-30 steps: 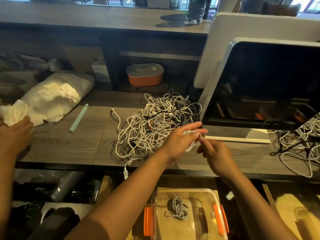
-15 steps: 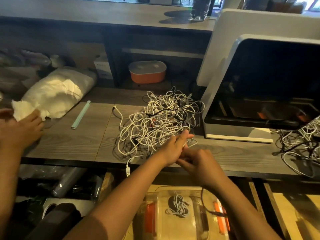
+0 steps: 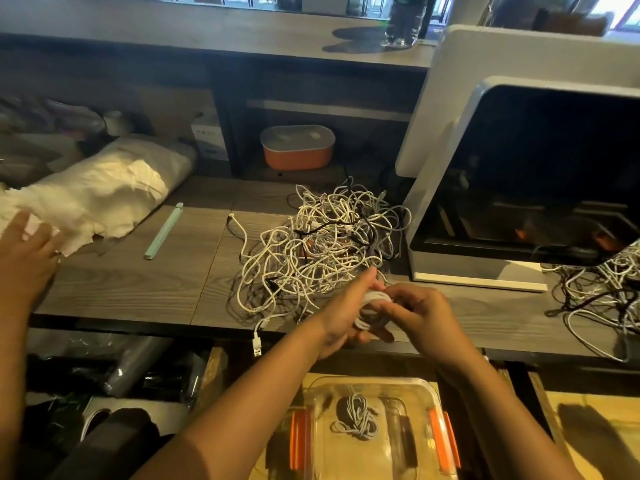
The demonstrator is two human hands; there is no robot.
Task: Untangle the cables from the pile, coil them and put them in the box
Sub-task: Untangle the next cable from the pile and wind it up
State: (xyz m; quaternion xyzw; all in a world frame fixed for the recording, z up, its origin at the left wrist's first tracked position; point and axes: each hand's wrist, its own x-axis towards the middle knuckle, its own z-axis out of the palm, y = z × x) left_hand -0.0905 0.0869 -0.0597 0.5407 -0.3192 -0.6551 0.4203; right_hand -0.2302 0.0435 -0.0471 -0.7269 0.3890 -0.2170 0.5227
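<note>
A tangled pile of white and black cables [image 3: 322, 247] lies on the wooden counter [image 3: 138, 285]. Just in front of it, at the counter's front edge, my left hand [image 3: 343, 317] holds a small white coiled cable [image 3: 372, 308] wrapped round its fingers. My right hand [image 3: 419, 313] pinches the same coil from the right. Below the counter stands a clear plastic box [image 3: 374, 431] with orange clips, and one coiled cable [image 3: 355, 417] lies inside it.
Another person's hand [image 3: 24, 258] rests at the far left on white cloth [image 3: 93, 195]. A pale green strip [image 3: 164, 230] lies left of the pile. A grey machine [image 3: 526, 188] stands at the right with a second cable tangle [image 3: 602, 289] beside it. An orange container [image 3: 298, 147] sits behind.
My hands drew back from the pile toward the counter's front edge, and the white cable is now wound into a tight coil between them. The other person's hand shifted on the cloth.
</note>
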